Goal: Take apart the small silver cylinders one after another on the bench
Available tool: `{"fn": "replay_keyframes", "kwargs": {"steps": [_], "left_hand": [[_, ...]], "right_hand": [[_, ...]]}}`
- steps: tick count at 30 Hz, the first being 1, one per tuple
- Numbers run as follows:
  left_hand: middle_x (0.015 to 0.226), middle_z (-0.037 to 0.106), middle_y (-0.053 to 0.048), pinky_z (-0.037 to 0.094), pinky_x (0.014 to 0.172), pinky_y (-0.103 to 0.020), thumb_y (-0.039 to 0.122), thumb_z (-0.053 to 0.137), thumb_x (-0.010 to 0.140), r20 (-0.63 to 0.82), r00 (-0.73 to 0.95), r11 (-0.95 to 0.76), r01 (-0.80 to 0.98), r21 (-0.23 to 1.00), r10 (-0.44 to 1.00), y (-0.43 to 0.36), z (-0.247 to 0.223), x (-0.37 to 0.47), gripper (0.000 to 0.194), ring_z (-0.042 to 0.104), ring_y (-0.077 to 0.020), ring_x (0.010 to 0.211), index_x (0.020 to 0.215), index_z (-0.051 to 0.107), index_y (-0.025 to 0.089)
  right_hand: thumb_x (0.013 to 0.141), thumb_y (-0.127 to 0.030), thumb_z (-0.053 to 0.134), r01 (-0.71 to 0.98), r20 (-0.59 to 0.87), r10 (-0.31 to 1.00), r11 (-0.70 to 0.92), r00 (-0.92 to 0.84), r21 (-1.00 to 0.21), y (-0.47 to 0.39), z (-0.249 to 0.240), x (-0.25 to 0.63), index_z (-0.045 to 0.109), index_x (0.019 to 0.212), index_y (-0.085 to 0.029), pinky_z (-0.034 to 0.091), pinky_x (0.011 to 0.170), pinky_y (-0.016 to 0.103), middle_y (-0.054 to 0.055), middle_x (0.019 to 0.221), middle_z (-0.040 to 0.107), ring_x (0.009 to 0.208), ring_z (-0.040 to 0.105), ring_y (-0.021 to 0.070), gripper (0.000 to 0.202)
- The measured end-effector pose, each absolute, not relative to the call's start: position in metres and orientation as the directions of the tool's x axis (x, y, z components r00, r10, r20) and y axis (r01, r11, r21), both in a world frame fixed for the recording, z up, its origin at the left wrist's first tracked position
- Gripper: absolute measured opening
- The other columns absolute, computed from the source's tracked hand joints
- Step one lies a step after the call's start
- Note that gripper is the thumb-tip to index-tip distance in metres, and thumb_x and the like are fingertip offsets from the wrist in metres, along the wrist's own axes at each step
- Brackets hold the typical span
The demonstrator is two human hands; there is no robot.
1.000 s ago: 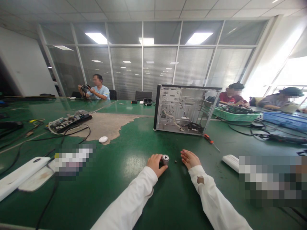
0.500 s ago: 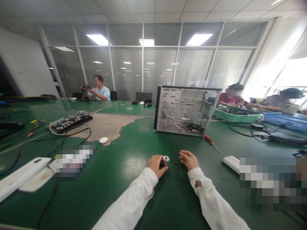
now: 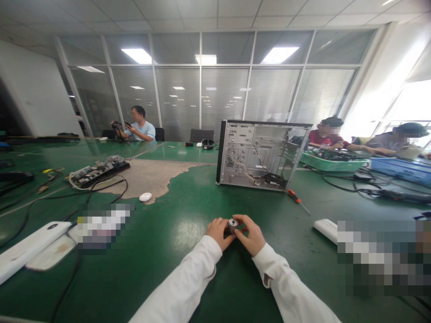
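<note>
Metal cylinder: small, silvery (image 3: 232,225), upright on the green table (image 3: 188,278), straight ahead at your twelve o'clock, between your hands; its top face, with a dark centre hole, was visible.
Left hand: yours (image 3: 218,232), curled narrow around the cylinder's nine o'clock side, thumb towards you.
Right hand: yours (image 3: 252,234), thumb and fingers closed on its three o'clock side; the fingertips on the far side were partly hidden.
Computer case: open-sided (image 3: 264,154), standing at one o'clock of the cylinder, loose cables inside.
Screwdriver: orange-handled (image 3: 294,196), lying at two o'clock, handle near the case's lower corner, shaft slanting back towards you.
White disc: small, round (image 3: 145,197), at ten o'clock, by the edge of a bare patch (image 3: 144,175) in the table's green surface.
Circuit assembly: boards in a dark tray (image 3: 99,172), farther out at ten o'clock, black cable beside it.
Green basket: full of cables (image 3: 333,164), past the screwdriver at two o'clock, blue basket (image 3: 400,169) to its right.
Person: blue shirt (image 3: 146,130), seated at eleven o'clock, hands raised around a dark object.
</note>
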State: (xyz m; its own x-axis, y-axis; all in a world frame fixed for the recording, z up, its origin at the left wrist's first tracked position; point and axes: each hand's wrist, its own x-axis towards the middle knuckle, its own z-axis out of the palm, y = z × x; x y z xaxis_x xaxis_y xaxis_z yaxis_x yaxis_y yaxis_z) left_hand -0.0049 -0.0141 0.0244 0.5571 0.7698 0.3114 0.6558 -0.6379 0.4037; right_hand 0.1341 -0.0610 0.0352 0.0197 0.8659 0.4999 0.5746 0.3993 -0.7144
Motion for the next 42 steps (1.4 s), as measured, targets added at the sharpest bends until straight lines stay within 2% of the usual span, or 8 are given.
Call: {"fn": "replay_keyframes", "kwargs": {"steps": [15, 19, 22, 27, 32, 35, 37, 42], "left_hand": [[0.089, 0.049, -0.003, 0.036, 0.075, -0.032, 0.037, 0.051, 0.066, 0.31, 0.562, -0.642, 0.665, 0.381, 0.767, -0.013, 0.021, -0.005, 0.035, 0.044, -0.0198, 0.087, 0.096, 0.048, 0.022], [0.091, 0.049, -0.003, 0.037, 0.074, -0.031, 0.029, 0.053, 0.062, 0.327, 0.579, -0.665, 0.656, 0.358, 0.747, -0.013, 0.021, -0.005, 0.035, 0.044, -0.0199, 0.087, 0.096, 0.048, 0.021], [0.088, 0.051, -0.003, 0.038, 0.072, -0.03, 0.021, 0.051, 0.06, 0.333, 0.602, -0.688, 0.637, 0.347, 0.726, -0.012, 0.022, -0.005, 0.03, 0.045, -0.0193, 0.085, 0.09, 0.05, 0.019], [0.081, 0.056, -0.002, 0.039, 0.072, -0.029, 0.013, 0.047, 0.06, 0.315, 0.641, -0.71, 0.58, 0.4, 0.7, -0.01, 0.022, -0.004, 0.024, 0.048, -0.0175, 0.081, 0.081, 0.055, 0.019], [0.079, 0.06, 0.0, 0.039, 0.075, -0.03, 0.011, 0.046, 0.061, 0.324, 0.67, -0.732, 0.515, 0.445, 0.668, -0.011, 0.023, -0.003, 0.03, 0.05, -0.0165, 0.081, 0.087, 0.057, 0.021], [0.077, 0.061, 0.0, 0.039, 0.075, -0.029, 0.011, 0.045, 0.063, 0.328, 0.677, -0.738, 0.5, 0.452, 0.659, -0.011, 0.023, -0.002, 0.029, 0.05, -0.0158, 0.08, 0.086, 0.058, 0.021], [0.077, 0.061, 0.0, 0.039, 0.074, -0.029, 0.011, 0.045, 0.064, 0.326, 0.673, -0.734, 0.503, 0.457, 0.664, -0.011, 0.024, -0.001, 0.027, 0.051, -0.0154, 0.079, 0.085, 0.058, 0.021], [0.078, 0.061, 0.0, 0.039, 0.075, -0.029, 0.011, 0.044, 0.065, 0.306, 0.67, -0.721, 0.516, 0.462, 0.676, -0.011, 0.026, -0.001, 0.026, 0.051, -0.0151, 0.08, 0.085, 0.059, 0.021]], "right_hand": [[0.063, -0.014, 0.046, 0.617, 0.511, 0.859, 0.413, -0.021, -0.67, -0.06, 0.032, 0.136, 0.046, 0.102, -0.02, 0.046, 0.058, 0.026, 0.005, 0.094, 0.053, 0.081, 0.051, 0.0158, 0.04], [0.064, -0.016, 0.047, 0.638, 0.516, 0.856, 0.413, -0.029, -0.65, -0.059, 0.03, 0.136, 0.046, 0.104, -0.02, 0.046, 0.058, 0.026, 0.006, 0.094, 0.053, 0.081, 0.052, 0.0163, 0.04], [0.065, -0.018, 0.048, 0.663, 0.516, 0.856, 0.406, -0.034, -0.629, -0.059, 0.027, 0.136, 0.045, 0.105, -0.02, 0.047, 0.063, 0.029, 0.006, 0.096, 0.054, 0.085, 0.052, 0.0177, 0.04], [0.067, -0.023, 0.048, 0.715, 0.491, 0.868, 0.385, -0.067, -0.583, -0.063, 0.027, 0.136, 0.044, 0.106, -0.019, 0.041, 0.081, 0.034, 0.007, 0.101, 0.054, 0.095, 0.05, 0.0186, 0.039], [0.07, -0.024, 0.046, 0.771, 0.457, 0.889, 0.318, -0.04, -0.552, -0.09, 0.032, 0.143, 0.039, 0.111, -0.018, 0.041, 0.082, 0.033, 0.007, 0.102, 0.053, 0.094, 0.051, 0.0179, 0.042], [0.071, -0.028, 0.045, 0.811, 0.448, 0.894, 0.254, 0.011, -0.527, -0.12, 0.031, 0.158, 0.037, 0.113, -0.019, 0.043, 0.077, 0.03, 0.006, 0.099, 0.055, 0.088, 0.053, 0.0166, 0.044], [0.072, -0.033, 0.044, 0.844, 0.481, 0.871, 0.178, 0.105, -0.506, -0.143, 0.026, 0.173, 0.039, 0.112, -0.019, 0.044, 0.075, 0.029, 0.007, 0.098, 0.055, 0.085, 0.054, 0.0165, 0.043], [0.067, -0.051, 0.044, 0.866, 0.574, 0.694, -0.147, 0.435, -0.478, -0.202, 0.009, 0.221, 0.046, 0.102, -0.02, 0.046, 0.067, 0.03, 0.006, 0.092, 0.057, 0.076, 0.056, 0.0182, 0.047]]}}
